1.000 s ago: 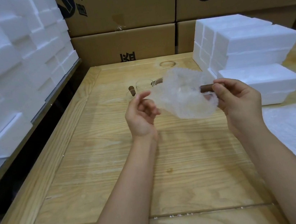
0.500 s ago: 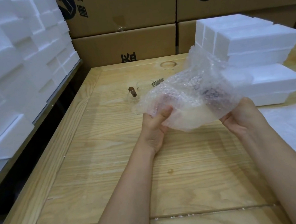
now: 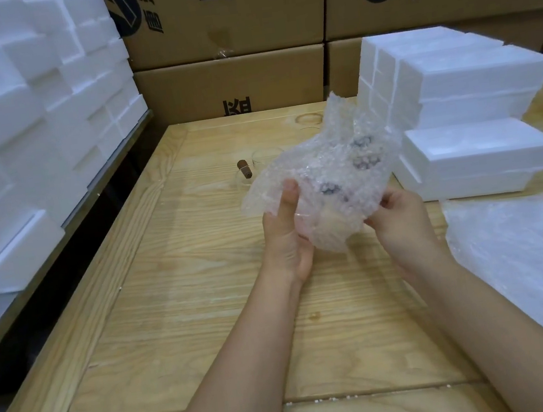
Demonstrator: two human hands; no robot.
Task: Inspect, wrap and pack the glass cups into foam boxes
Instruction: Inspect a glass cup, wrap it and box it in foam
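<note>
Holding a bubble wrap bundle (image 3: 335, 176) above the table (image 3: 189, 303), the left hand (image 3: 284, 238) presses its thumb on the near side, fingers curled behind, and the right hand (image 3: 399, 220) pinches the right edge with its fingers. A glass cup (image 3: 245, 172) with brown handle stands on the table just beyond, left of the foam boxes (image 3: 473, 151).

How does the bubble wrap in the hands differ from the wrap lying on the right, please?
The held wrap is bunched up; the lying wrap is spread flat. The left hand and right hand grip the held wrap; the lying wrap rests untouched on the table. Both are translucent.
</note>
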